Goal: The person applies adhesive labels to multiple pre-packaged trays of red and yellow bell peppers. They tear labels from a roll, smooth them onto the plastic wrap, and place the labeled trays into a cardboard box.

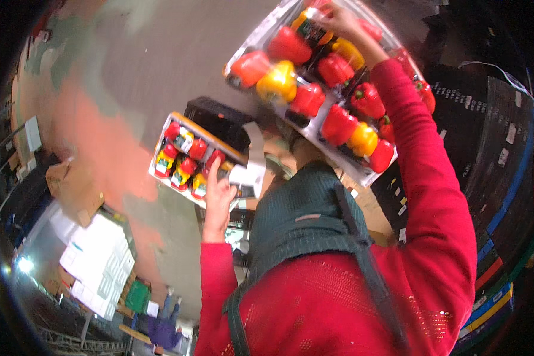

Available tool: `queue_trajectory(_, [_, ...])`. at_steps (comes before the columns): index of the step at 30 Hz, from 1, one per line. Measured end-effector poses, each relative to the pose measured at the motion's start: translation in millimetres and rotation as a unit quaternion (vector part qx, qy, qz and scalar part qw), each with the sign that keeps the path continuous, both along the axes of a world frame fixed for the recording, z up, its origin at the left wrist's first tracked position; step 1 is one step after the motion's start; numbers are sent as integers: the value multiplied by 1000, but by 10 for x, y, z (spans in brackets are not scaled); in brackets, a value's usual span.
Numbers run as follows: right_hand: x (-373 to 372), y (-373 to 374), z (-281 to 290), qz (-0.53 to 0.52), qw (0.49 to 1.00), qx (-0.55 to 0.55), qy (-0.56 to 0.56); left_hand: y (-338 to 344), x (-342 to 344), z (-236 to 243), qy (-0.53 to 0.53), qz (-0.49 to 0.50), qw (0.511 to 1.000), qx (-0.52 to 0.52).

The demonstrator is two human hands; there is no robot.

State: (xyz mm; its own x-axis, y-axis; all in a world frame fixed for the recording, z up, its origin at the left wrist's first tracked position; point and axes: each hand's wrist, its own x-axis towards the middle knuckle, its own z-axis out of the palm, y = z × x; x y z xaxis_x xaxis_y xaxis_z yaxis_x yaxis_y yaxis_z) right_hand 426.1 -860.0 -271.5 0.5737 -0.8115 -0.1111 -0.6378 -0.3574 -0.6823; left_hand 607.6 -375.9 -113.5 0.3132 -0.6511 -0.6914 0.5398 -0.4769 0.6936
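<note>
A large white tray (371, 178) at the upper right carries red and yellow bell peppers (277, 81), in shiny clear wrapping. At its far end my right hand (340, 21) reaches in, fingers closed on a wrapped pepper pack (312, 27) with a dark and white label; motion blurs the fingertips. Left of the tray stands a smaller box (158, 142) holding several labelled packs of red and yellow peppers (185, 170). My left hand (219, 199) is at this box's near right side, fingers apart, with nothing visible in them. Whether it touches the packs, I cannot tell.
A black crate (219, 126) stands behind the small box. Stacked dark crates (477, 136) line the right side. White boxes (104, 258) are piled at lower left, near a brown carton (77, 190). Another person in purple (165, 332) is at the bottom left.
</note>
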Motion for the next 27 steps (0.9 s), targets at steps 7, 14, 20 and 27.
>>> queue_trajectory(7, [320,1607,639,156,970,34,-184,-20,-37,-134,34,42,998,-28])
queue_trajectory(14, [294,3522,1539,140,895,417,-65,-10,-137,-3,-35,94,990,-95])
queue_trajectory(20, [295,3739,1567,53,923,336,-180,64,-197,97,-10,90,991,-95])
queue_trajectory(27, [252,3779,1690,11,963,206,-174,47,-329,138,-10,79,992,-95])
